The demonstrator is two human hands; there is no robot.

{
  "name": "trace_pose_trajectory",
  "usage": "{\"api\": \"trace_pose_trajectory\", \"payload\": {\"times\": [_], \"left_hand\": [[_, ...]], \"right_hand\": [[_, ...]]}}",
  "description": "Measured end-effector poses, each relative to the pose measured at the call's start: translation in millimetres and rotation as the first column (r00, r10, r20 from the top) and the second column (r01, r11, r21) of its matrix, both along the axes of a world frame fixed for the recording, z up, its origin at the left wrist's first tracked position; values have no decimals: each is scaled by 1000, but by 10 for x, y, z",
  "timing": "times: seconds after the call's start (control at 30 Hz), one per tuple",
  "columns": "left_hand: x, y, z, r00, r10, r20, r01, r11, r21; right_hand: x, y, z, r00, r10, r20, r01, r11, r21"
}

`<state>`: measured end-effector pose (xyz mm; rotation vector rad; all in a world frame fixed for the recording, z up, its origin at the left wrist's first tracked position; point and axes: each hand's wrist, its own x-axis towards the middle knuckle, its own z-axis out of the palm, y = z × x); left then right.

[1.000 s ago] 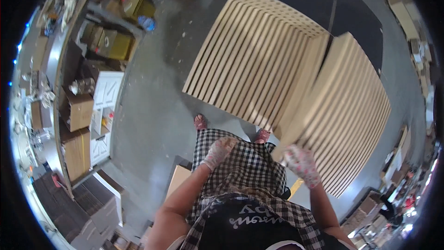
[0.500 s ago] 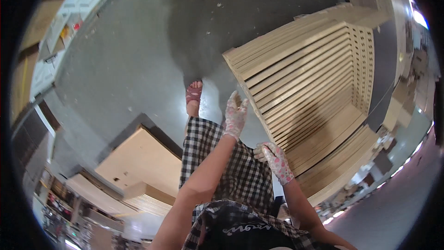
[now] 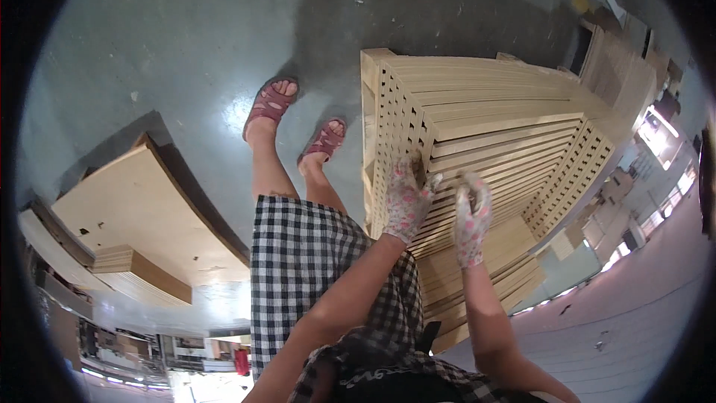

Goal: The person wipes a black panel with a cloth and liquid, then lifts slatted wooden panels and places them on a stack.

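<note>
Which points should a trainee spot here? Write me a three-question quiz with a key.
1. True or false: the left hand is gloved and the right hand is bare.
2. Multiple choice: the sandals are A) white, B) dark red, C) green.
3. Fill in: in the picture, the slatted wooden stack stands to the ____ of the sandals.
Key: 1. False, both wear flowered gloves; 2. B; 3. right.

hands [image 3: 407, 205]: contact with slats [image 3: 507, 126] unclear | black top [image 3: 373, 382]: cut below | far clutter [image 3: 123, 342]: blurred

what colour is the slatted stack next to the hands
The slatted stack is pale yellowish tan, like bare wood, best seen in the head view.
</note>
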<state>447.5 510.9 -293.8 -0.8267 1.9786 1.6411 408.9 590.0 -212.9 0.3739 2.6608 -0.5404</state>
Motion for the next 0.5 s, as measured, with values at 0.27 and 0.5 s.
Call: {"api": "trace_pose_trajectory", "payload": {"times": [0.27,0.5], "left_hand": [[-88,-106,-2,985,171,33,-174,959,222],[-123,-214,-9,987,156,34,-159,966,205]], "right_hand": [[-1104,-131,-234,730,671,129,-684,716,143],[-1416,-313,-275,512,790,337,-813,572,-106]]}}
